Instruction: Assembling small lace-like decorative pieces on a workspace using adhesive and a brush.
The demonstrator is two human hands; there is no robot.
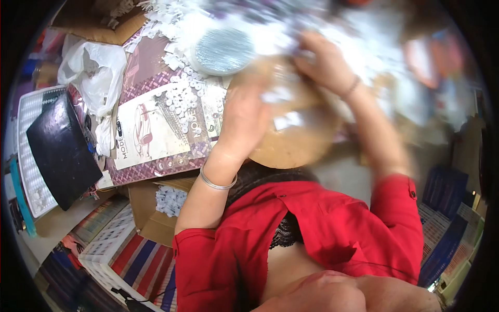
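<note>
A round brown board [293, 143] lies in front of me at the table's near edge, with a few small white pieces [287, 120] on it. My left hand [244, 117] is over the board's left side, its fingers smeared by motion. Over the board's far right edge, my right hand [326, 65] has its fingers curled together; whatever they hold is too blurred to make out. A round dish [223, 50] full of thin silvery nails or pins stands just beyond my left hand. Many small white plastic pieces [182, 23], perhaps cable clips, are heaped behind it.
Small white round pieces [183, 99] lie on a printed purple sheet [176, 162]. To the left are a white plastic bag [96, 73], an open cardboard box [99, 23] and a black panel on a white basket [36, 203]. Below, a carton [145, 213] holds white pieces.
</note>
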